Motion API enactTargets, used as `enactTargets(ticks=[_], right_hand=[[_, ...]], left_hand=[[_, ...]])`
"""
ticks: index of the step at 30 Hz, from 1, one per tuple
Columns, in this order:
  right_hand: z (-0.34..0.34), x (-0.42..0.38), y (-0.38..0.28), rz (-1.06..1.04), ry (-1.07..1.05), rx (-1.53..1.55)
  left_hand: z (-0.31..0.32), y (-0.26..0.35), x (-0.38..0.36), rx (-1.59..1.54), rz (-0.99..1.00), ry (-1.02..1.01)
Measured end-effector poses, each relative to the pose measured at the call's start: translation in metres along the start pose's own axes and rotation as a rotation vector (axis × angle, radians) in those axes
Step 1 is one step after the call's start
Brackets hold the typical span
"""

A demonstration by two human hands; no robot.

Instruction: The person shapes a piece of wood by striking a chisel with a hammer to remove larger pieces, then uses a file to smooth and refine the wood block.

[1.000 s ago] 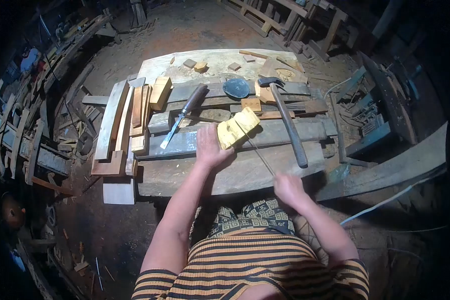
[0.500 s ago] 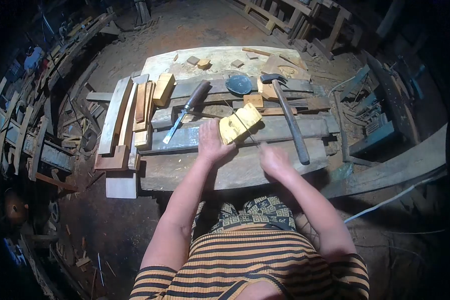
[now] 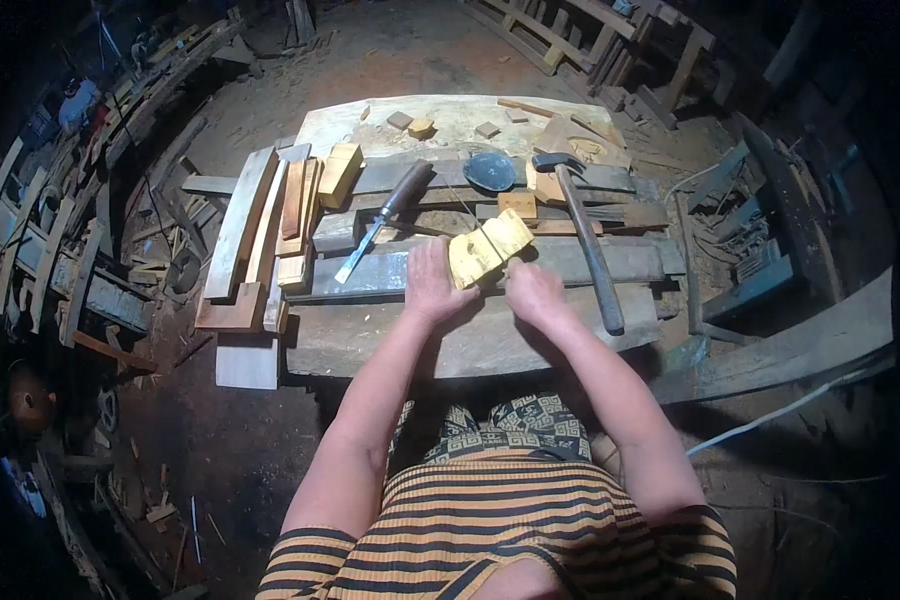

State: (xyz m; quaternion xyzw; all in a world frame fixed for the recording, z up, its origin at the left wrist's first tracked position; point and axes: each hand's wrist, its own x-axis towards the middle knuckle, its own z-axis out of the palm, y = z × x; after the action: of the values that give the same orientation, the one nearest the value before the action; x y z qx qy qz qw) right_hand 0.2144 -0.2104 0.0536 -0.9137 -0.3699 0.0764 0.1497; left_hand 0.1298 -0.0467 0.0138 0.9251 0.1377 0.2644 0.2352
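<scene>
A pale yellow wooden block [image 3: 480,252] rests at a slant on the dark planks at the middle of the bench, a dark line crossing its top. My left hand [image 3: 433,288] is closed against its left end, gripping it. Close to the block's lower right side is my right hand [image 3: 535,295], its fingers wrapped round a thin, dark, rod-like tool. Most of that tool is hidden by the hand, and its exact kind cannot be made out. A chisel [image 3: 385,218] with a wooden handle lies left of the block, and a claw hammer [image 3: 587,235] lies to the right.
A dark round dish [image 3: 488,171] and a small wooden block [image 3: 517,206] sit beyond the yellow block. Wooden strips [image 3: 242,225] are stacked at the bench's left. Small offcuts [image 3: 421,128] lie on the far pale board [image 3: 340,130].
My right hand has moved up and left, close against the yellow block, pushing the thin tool along its top. My left hand keeps its grip. The view has shifted slightly.
</scene>
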Motion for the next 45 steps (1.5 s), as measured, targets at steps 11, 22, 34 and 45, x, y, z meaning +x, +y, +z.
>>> enactTargets(ticks=[11,22,34,45], right_hand=[[-0.01,-0.098,0.04,0.057,-0.095,-0.032],[0.008,-0.08,0.04,-0.009,-0.034,-0.092],[0.007,-0.008,0.009,-0.022,0.035,-0.022],[-0.011,-0.121,0.046,0.104,-0.164,-0.092]], left_hand=[[0.001,0.0,0.0,0.018,0.035,0.024],[0.0,-0.003,0.0,-0.001,0.002,-0.023],[0.0,-0.002,0.0,-0.006,0.07,0.048],[-0.002,-0.001,0.001,0.019,0.035,0.003]])
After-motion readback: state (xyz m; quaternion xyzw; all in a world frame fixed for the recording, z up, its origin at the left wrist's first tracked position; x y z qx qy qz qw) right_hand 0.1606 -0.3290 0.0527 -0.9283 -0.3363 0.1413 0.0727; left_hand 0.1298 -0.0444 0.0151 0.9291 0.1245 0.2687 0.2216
